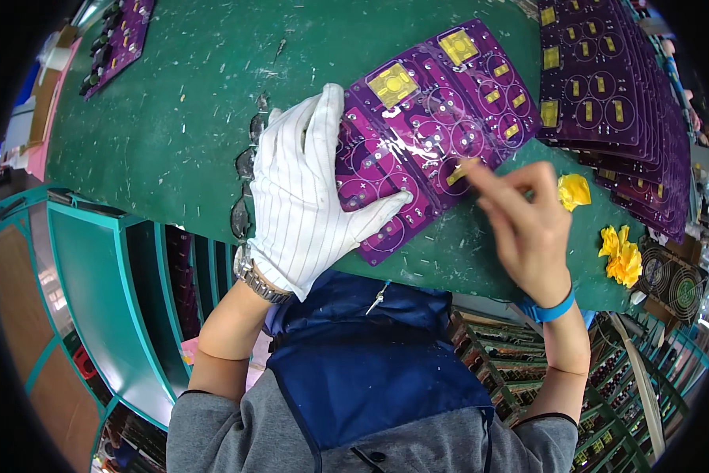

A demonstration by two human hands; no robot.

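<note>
Head view: the gloved left hand [301,189] rests flat, thumb spread and clutching nothing, bracing the shiny purple board [441,118] on the green table [181,134], while the bare right hand [532,225], curled fingers too blurred to show gap or grip, works at a yellow tape strip [455,176]. For peeling, the likely step, pull low and slowly. Beyond lie crumpled yellow scraps [623,258] and stacked thin, flat boards [591,146].

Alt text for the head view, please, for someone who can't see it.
A white-gloved left hand rests on a purple circuit board on a green bench, while the bare right hand, blurred, is at a yellow piece on the board. Stacked purple boards and crumpled yellow scraps lie to the right.
</note>
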